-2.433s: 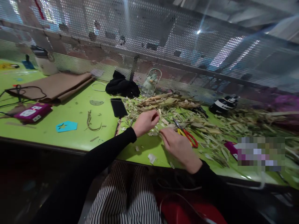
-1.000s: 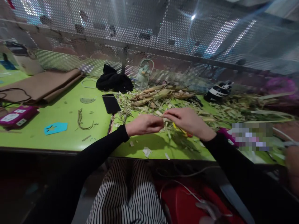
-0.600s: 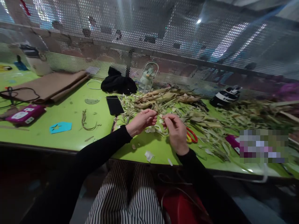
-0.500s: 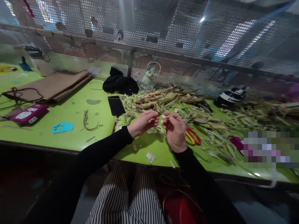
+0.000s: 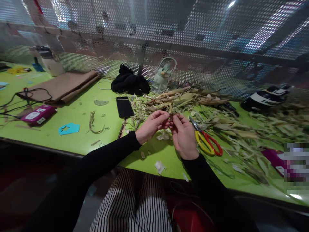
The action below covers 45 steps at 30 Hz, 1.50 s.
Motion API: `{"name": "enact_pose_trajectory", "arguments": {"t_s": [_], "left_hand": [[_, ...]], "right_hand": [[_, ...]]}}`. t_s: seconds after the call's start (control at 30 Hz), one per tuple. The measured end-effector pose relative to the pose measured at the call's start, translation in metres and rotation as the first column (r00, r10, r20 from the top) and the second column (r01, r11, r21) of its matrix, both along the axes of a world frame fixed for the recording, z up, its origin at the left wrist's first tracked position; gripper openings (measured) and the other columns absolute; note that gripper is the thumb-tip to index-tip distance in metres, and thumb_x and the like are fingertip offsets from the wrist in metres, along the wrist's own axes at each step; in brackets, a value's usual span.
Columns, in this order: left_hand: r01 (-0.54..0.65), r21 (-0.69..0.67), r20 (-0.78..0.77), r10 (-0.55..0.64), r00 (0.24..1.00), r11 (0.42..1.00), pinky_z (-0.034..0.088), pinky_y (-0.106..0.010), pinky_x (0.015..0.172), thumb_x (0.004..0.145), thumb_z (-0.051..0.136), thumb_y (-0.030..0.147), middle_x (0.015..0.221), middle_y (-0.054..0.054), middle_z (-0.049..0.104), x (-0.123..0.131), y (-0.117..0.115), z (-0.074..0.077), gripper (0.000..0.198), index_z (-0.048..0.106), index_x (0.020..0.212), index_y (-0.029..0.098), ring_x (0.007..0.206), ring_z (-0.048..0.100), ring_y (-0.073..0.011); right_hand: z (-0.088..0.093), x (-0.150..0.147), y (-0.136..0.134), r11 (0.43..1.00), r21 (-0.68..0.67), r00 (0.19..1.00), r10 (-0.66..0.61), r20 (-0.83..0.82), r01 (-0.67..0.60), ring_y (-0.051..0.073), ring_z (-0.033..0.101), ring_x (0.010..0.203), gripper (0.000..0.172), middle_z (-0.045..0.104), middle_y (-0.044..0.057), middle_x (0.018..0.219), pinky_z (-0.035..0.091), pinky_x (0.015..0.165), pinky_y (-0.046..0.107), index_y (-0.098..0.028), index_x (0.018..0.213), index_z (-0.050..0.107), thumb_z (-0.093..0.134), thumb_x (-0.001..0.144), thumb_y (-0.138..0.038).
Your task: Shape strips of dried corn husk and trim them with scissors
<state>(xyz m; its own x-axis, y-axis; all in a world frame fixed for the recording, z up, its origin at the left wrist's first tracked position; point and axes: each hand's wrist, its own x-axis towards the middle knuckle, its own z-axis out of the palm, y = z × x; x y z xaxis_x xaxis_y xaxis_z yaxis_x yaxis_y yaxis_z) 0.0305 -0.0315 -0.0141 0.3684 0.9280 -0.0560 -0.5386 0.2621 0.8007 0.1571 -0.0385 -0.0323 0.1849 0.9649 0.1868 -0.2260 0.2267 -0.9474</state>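
Observation:
My left hand and my right hand meet fingertip to fingertip over the green table. Both are closed in a pinch on something small and brownish, too slight to name with certainty. Just behind the fingers lies a heap of dry corn husks, with torn scraps around it. Scissors with one yellow and one red handle rest right of my right hand. A black phone lies to the left of my left hand.
A clear bottle and a black cloth stand against the perforated metal screen. To the left are folded brown paper, a magenta power box, a blue tag and a short braided strand. A black bottle lies at right.
My right hand has moved in towards my left, so the fingertips now come together. The camera view has turned slightly left, and more of the scissors shows.

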Motion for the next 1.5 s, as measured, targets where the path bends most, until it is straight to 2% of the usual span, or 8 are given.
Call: {"name": "enact_pose_trajectory", "arguments": {"t_s": [0.37,0.6,0.83,1.0,1.17,1.3,1.4,1.5], "left_hand": [[-0.076,0.297,-0.228,0.149,0.962,0.952,0.042,-0.02,0.063,0.092,0.058,0.013,0.065,0.006,0.056,-0.001,0.004,-0.004,0.011,0.057,0.082,0.014,0.059,0.052,-0.0041],[0.05,0.06,-0.178,-0.038,0.983,0.997,0.042,-0.02,0.061,0.093,0.059,0.017,0.065,0.006,0.056,-0.005,0.004,-0.002,0.014,0.054,0.08,0.015,0.054,0.052,-0.0031],[0.086,0.147,-0.29,-0.04,0.956,0.985,0.044,-0.021,0.064,0.096,0.055,0.016,0.062,0.006,0.055,-0.006,0.0,0.006,0.018,0.053,0.078,0.014,0.055,0.053,-0.0038],[0.142,0.26,-0.409,-0.024,0.912,0.955,0.049,-0.024,0.07,0.094,0.055,0.016,0.072,0.003,0.064,-0.008,0.0,0.003,0.006,0.056,0.099,0.014,0.064,0.061,-0.0073],[0.236,0.487,-0.7,0.214,0.682,0.841,0.044,-0.024,0.064,0.093,0.053,0.016,0.067,0.001,0.064,-0.014,0.002,-0.001,0.01,0.055,0.083,0.016,0.058,0.058,-0.0098],[0.356,0.709,-0.701,0.558,0.444,0.608,0.04,-0.026,0.065,0.094,0.055,0.026,0.069,-0.003,0.063,-0.021,0.001,0.004,0.021,0.06,0.076,0.016,0.062,0.054,-0.0128],[0.401,0.81,-0.584,0.641,0.497,0.428,0.045,-0.03,0.078,0.094,0.054,0.028,0.093,-0.01,0.07,-0.026,0.001,0.01,0.023,0.064,0.078,0.016,0.084,0.061,-0.0176],[0.413,0.826,-0.563,0.58,0.588,0.384,0.046,-0.03,0.084,0.095,0.053,0.027,0.099,-0.01,0.071,-0.028,0.001,0.013,0.021,0.067,0.085,0.015,0.088,0.062,-0.0175]], "right_hand": [[-0.008,0.003,0.002,0.994,0.088,0.982,-0.085,0.168,0.071,0.014,0.059,0.081,0.045,0.06,-0.002,0.089,0.051,0.077,0.029,-0.024,0.096,0.058,0.083,0.068,-0.049],[-0.002,0.011,0.004,0.998,0.066,0.962,0.003,0.272,-0.022,0.014,0.055,0.074,0.036,0.059,-0.003,0.079,0.047,0.069,0.027,-0.023,0.079,0.059,0.08,0.071,-0.051],[0.0,0.018,0.001,0.999,0.045,0.937,-0.044,0.346,0.03,0.01,0.04,0.06,0.035,0.049,-0.005,0.067,0.034,0.057,0.026,-0.022,0.071,0.055,0.077,0.073,-0.05],[0.002,0.02,0.003,0.997,0.028,0.959,-0.076,0.274,0.071,0.01,0.037,0.058,0.037,0.045,-0.006,0.063,0.032,0.056,0.027,-0.022,0.069,0.054,0.078,0.071,-0.05],[0.003,0.022,0.004,0.994,0.035,0.949,-0.106,0.296,0.1,0.011,0.037,0.057,0.04,0.045,-0.006,0.062,0.033,0.056,0.027,-0.023,0.067,0.052,0.078,0.071,-0.054],[0.003,0.024,0.003,0.993,0.034,0.93,-0.118,0.349,0.114,0.011,0.036,0.056,0.043,0.044,-0.006,0.06,0.031,0.054,0.027,-0.023,0.067,0.052,0.078,0.07,-0.058],[0.005,0.026,0.001,0.998,-0.029,0.921,-0.042,0.386,0.058,0.01,0.036,0.054,0.043,0.043,-0.006,0.058,0.029,0.053,0.028,-0.022,0.066,0.054,0.08,0.069,-0.057],[0.007,0.027,-0.002,0.989,-0.13,0.914,0.112,0.389,-0.067,0.009,0.036,0.053,0.038,0.046,-0.005,0.058,0.026,0.052,0.027,-0.021,0.067,0.06,0.082,0.067,-0.052]]}}
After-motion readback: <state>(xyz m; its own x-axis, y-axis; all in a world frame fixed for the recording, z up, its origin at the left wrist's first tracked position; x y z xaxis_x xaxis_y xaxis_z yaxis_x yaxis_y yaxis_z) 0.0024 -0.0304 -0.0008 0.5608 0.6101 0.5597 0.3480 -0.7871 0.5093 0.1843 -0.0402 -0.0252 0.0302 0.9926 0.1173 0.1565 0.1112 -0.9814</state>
